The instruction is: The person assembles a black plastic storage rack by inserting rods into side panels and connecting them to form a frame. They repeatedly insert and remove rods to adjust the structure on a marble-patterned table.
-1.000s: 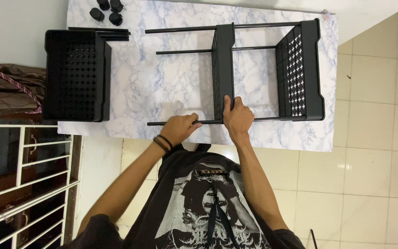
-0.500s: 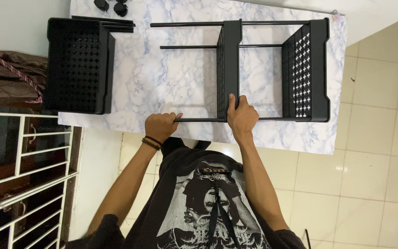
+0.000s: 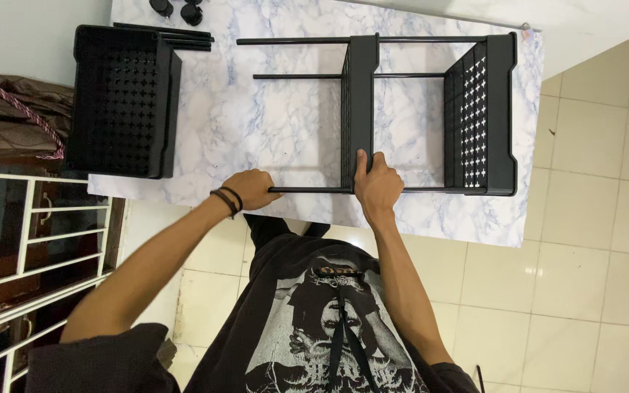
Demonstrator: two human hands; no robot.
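A black plastic rack lies on its side on a marbled white table (image 3: 271, 124). It has a middle shelf tray (image 3: 359, 94), an end shelf tray (image 3: 485, 113) with perforated holes, and thin black poles (image 3: 307, 190) joining them. My left hand (image 3: 250, 188) is closed around the free end of the near pole. My right hand (image 3: 377, 185) grips the near corner of the middle tray where the pole passes through it. Black bands circle my left wrist.
A separate black perforated tray (image 3: 121, 102) stands at the table's left end, with spare black poles (image 3: 165, 33) behind it and black caster wheels (image 3: 176, 9) at the far edge. A white metal grille (image 3: 30, 240) and brown cloth (image 3: 9, 120) are left. Floor is pale tile.
My left hand has slid left along the near pole to its free end. My right hand has stayed on the middle tray's corner. The view has shifted slightly.
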